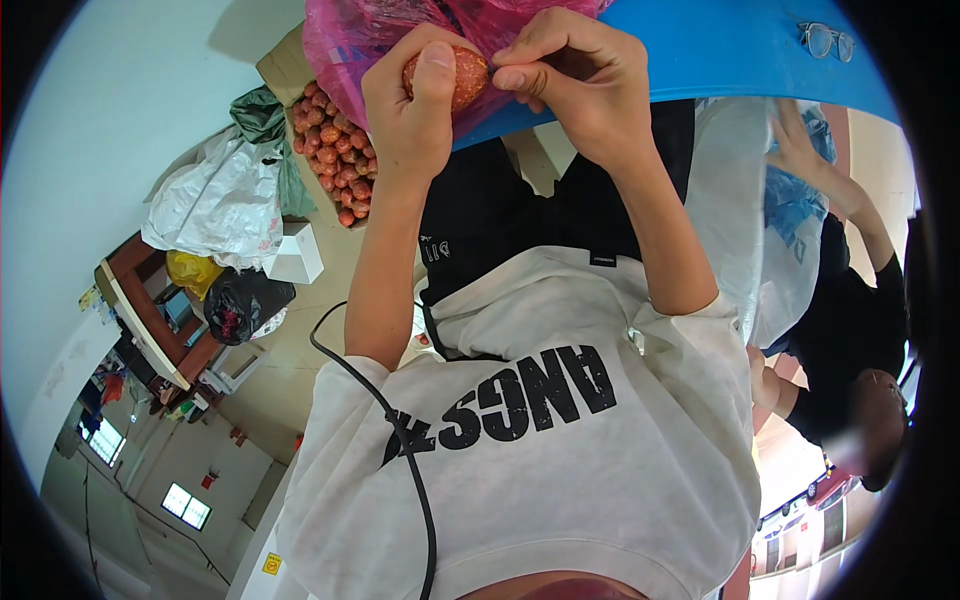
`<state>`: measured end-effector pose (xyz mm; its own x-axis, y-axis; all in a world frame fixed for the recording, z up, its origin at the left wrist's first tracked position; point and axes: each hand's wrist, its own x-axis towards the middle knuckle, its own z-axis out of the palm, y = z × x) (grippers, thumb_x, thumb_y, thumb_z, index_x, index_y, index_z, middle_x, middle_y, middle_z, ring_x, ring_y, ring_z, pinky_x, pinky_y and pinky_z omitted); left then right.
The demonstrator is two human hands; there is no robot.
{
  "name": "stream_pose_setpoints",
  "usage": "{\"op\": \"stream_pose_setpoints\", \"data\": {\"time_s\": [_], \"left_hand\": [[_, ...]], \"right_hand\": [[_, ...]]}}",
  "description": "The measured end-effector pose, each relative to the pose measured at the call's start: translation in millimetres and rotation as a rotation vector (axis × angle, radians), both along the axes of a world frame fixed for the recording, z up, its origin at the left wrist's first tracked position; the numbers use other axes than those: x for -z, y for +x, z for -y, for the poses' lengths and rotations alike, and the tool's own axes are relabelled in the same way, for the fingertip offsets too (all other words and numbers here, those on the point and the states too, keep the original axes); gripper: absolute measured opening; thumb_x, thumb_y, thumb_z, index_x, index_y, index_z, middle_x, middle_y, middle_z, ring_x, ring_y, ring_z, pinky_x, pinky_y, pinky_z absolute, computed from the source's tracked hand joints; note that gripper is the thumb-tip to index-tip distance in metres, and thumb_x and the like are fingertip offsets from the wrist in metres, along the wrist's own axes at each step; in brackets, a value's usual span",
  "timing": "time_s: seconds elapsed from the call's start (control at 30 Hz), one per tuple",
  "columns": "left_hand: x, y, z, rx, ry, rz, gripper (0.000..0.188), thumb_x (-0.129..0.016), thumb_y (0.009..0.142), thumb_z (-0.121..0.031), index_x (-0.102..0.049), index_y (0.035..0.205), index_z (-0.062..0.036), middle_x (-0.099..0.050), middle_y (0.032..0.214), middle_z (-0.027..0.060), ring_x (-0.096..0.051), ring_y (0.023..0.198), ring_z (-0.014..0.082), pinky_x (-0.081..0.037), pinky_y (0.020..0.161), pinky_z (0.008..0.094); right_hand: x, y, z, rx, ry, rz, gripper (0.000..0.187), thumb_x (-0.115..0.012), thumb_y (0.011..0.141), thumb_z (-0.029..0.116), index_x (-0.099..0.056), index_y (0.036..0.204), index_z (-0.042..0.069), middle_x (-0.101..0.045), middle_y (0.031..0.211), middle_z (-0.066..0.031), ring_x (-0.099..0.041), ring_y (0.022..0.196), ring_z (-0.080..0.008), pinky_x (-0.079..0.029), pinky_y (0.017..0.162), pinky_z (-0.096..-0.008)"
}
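My left hand (pixel 410 125) is closed around an egg-shaped, red-orange speckled ball (pixel 462 80), its thumb lying across the front. Close to the ball's right end, my right hand (pixel 600 90) pinches thumb and forefinger together. Whatever sits between those fingertips is too small to make out. Behind and beneath both hands spreads a crumpled pink plastic bag (pixel 345 45), partly on the blue tabletop (pixel 690 45).
Left of my forearm, a cardboard box (pixel 285 65) holds several similar reddish balls (pixel 340 150). Glasses (pixel 826 42) lie at the table's far right. A person in black (pixel 850 300) reaches toward clear plastic (pixel 725 190) on the right. A black cable (pixel 405 440) crosses my shirt.
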<state>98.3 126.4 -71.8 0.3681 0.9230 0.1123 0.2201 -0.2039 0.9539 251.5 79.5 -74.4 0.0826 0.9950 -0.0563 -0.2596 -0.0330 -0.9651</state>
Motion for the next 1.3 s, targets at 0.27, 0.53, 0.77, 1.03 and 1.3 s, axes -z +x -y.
{"op": "stream_pose_setpoints", "data": {"time_s": [0.27, 0.53, 0.77, 1.03, 1.3], "left_hand": [[2, 1, -2, 0.012, 0.001, 0.097, 0.033, -0.047, 0.088, -0.027, -0.064, 0.078, -0.0011, -0.055, 0.066, 0.0019, -0.039, 0.060, 0.0104, -0.032, 0.058, 0.0233], [4, -3, -9, 0.036, -0.087, 0.219, 0.039, -0.038, 0.090, -0.028, -0.063, 0.085, 0.0012, -0.059, 0.077, 0.0079, -0.045, 0.066, 0.0127, -0.036, 0.063, 0.0229], [3, -4, -8, 0.042, -0.088, 0.210, 0.041, -0.035, 0.091, -0.028, -0.062, 0.086, 0.0011, -0.059, 0.077, 0.0081, -0.045, 0.065, 0.0127, -0.036, 0.060, 0.0223], [4, 16, 6, -0.011, 0.061, 0.033, 0.035, -0.035, 0.091, -0.026, -0.060, 0.081, -0.0039, -0.054, 0.069, 0.0016, -0.041, 0.057, 0.0104, -0.032, 0.054, 0.0218], [11, -6, -11, 0.024, -0.515, 0.728, 0.048, -0.037, 0.092, -0.043, -0.060, 0.105, -0.0034, -0.057, 0.083, 0.0073, -0.044, 0.070, 0.0147, -0.034, 0.062, 0.0253]], "right_hand": [[-6, 3, -2, -0.060, -0.110, -0.030, 0.006, -0.071, 0.082, 0.001, -0.069, 0.087, 0.004, -0.067, 0.083, -0.0083, -0.059, 0.065, -0.0166, -0.052, 0.068, -0.0218], [-1, -1, -11, -0.025, 0.027, -0.152, 0.011, -0.067, 0.087, 0.011, -0.067, 0.079, 0.003, -0.062, 0.068, -0.0039, -0.049, 0.054, -0.0106, -0.042, 0.053, -0.0200], [-2, 8, -9, -0.180, 0.196, 0.264, 0.025, -0.057, 0.095, 0.017, -0.060, 0.073, 0.005, -0.055, 0.061, -0.0013, -0.043, 0.051, -0.0082, -0.036, 0.047, -0.0201], [9, 11, -2, -0.059, 0.331, 0.352, 0.035, -0.052, 0.098, 0.021, -0.050, 0.066, 0.006, -0.045, 0.057, 0.0016, -0.033, 0.052, -0.0087, -0.032, 0.048, -0.0239], [-7, 34, 72, 0.137, 0.109, 0.422, 0.029, -0.059, 0.091, 0.022, -0.060, 0.070, 0.002, -0.053, 0.058, 0.0010, -0.039, 0.051, -0.0109, -0.034, 0.050, -0.0251]]}}
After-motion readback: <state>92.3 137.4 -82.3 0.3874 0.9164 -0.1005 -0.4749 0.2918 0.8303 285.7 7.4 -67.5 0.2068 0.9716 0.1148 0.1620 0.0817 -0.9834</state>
